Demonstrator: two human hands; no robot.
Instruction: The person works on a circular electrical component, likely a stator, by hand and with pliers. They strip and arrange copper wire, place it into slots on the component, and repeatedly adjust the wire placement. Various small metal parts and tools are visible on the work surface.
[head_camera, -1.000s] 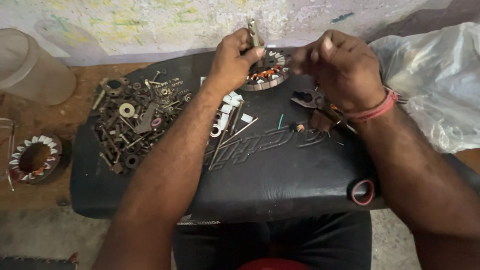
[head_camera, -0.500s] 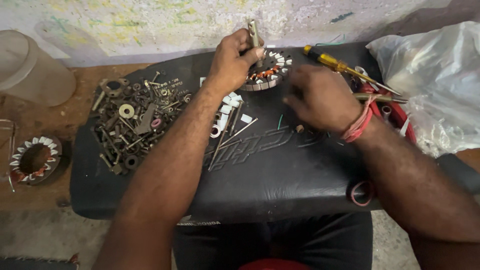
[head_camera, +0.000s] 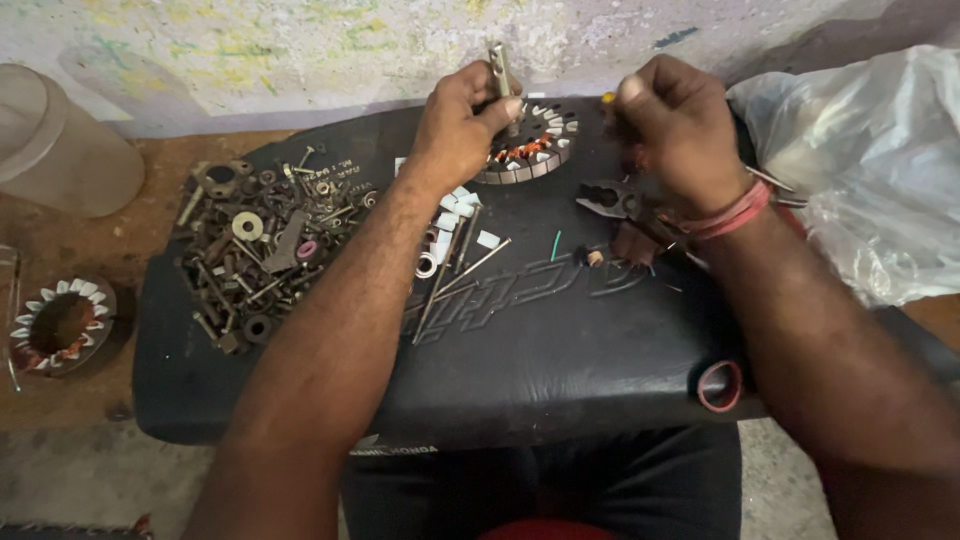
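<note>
Nearest, a black padded seat (head_camera: 560, 350) serves as the bench, strewn with a heap of rusty bolts, nuts and washers (head_camera: 265, 245) to the left, small white plastic sleeves (head_camera: 455, 208) at the centre and dark pliers (head_camera: 615, 200) lying untouched under the right wrist. Farther off, at the seat's far edge, the round stator with copper windings and white-capped poles (head_camera: 535, 150) is steadied by the left hand (head_camera: 460, 130), clenched on a slim metal tool (head_camera: 500, 72) standing upright on the ring, while the right hand (head_camera: 675, 125) is closed in a fist on something too small to tell. Work on the windings is judged to be in hand, and a firm hold on the ring is called for next.
</note>
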